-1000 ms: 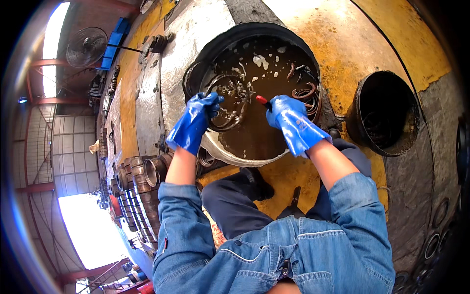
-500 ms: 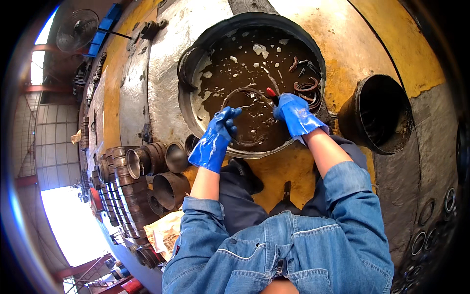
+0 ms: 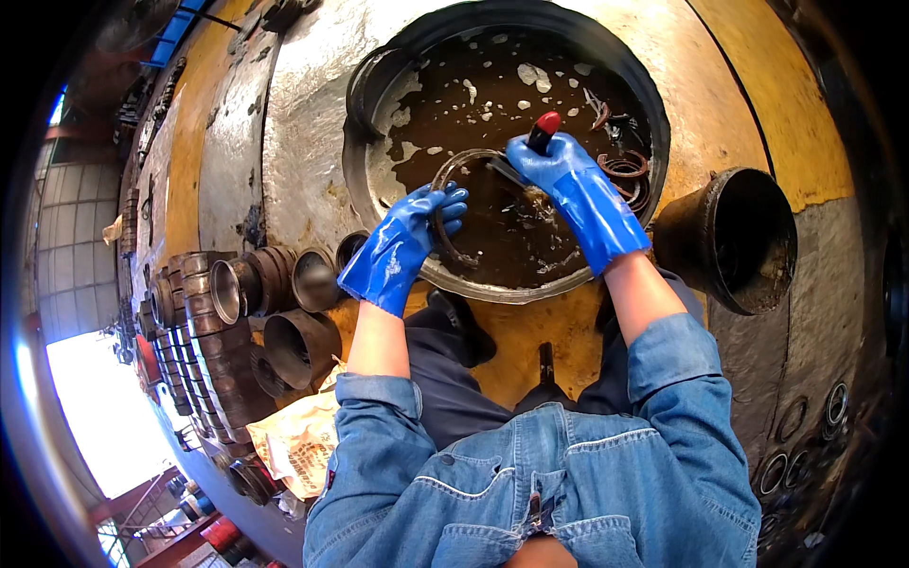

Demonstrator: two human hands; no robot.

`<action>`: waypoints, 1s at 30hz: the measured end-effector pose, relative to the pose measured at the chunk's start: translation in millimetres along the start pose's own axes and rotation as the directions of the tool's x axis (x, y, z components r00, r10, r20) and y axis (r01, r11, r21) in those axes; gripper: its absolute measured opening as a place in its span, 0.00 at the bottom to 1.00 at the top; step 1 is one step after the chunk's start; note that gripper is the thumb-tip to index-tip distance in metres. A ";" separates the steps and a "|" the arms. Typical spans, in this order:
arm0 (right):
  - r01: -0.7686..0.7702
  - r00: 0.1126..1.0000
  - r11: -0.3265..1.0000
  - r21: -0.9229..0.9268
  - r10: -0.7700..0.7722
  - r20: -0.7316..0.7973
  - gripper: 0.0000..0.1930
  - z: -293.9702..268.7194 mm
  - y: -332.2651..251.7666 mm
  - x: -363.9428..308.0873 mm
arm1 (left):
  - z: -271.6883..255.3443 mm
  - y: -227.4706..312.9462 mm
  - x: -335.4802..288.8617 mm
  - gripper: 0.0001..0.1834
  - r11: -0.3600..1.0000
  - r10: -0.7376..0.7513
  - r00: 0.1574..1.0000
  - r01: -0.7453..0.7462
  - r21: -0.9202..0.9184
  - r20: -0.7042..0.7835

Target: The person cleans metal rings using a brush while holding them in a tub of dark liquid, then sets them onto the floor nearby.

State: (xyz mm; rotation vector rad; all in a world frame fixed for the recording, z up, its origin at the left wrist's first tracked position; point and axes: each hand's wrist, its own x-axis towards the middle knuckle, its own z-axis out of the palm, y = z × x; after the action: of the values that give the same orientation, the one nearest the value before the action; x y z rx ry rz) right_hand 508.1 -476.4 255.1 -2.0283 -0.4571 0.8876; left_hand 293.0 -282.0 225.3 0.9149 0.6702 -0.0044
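Note:
A large black tub (image 3: pixel 653 114) of brown, foam-flecked liquid stands before me. My left hand (image 3: pixel 412 222), in a wet blue rubber glove, has its fingers curled round the left side of a thin dark metal ring (image 3: pixel 445 175). The ring is tilted over the liquid. My right hand (image 3: pixel 559 166), gloved the same way, grips a red-ended black-handled tool (image 3: pixel 546 126). A dark, flat part of that tool meets the ring's upper edge; its exact kind is partly hidden by my hand. Several rusty rings (image 3: pixel 623 168) lie at the tub's right side.
A dark open drum (image 3: pixel 748 241) lies tipped to the right of the tub. Stacked metal cylinders (image 3: pixel 213 341) and a brown paper bag (image 3: pixel 298 440) are at the left. Smaller rings (image 3: pixel 775 471) lie at the lower right, and a dark curved piece (image 3: pixel 365 104) hangs on the tub's left rim.
The ring has come up from the liquid, tilted in my left hand. My right hand has moved up and left, bringing the tool to the ring. The view has shifted slightly.

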 end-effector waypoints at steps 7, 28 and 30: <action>0.306 0.923 0.949 0.075 -0.315 0.221 0.13 36.9 -52.7 -31.7 | 24.4 -0.7 -18.4 0.16 0.886 0.328 0.945 -0.316 0.340 0.024; 0.170 0.980 0.959 0.226 -0.141 -0.140 0.13 43.3 -21.8 16.9 | 2.5 3.6 9.7 0.37 1.000 0.003 0.970 -0.004 -0.003 -0.242; 0.243 0.970 0.889 0.388 -0.225 -0.092 0.11 66.5 -3.5 34.1 | 15.2 9.9 16.9 0.39 0.998 -0.054 0.966 0.042 -0.053 -0.252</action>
State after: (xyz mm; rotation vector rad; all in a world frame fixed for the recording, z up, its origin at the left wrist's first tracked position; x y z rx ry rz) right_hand 482.7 -416.6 218.1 -1.5785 -0.4447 0.7178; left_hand 317.4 -282.4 229.9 0.8611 0.9269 0.0869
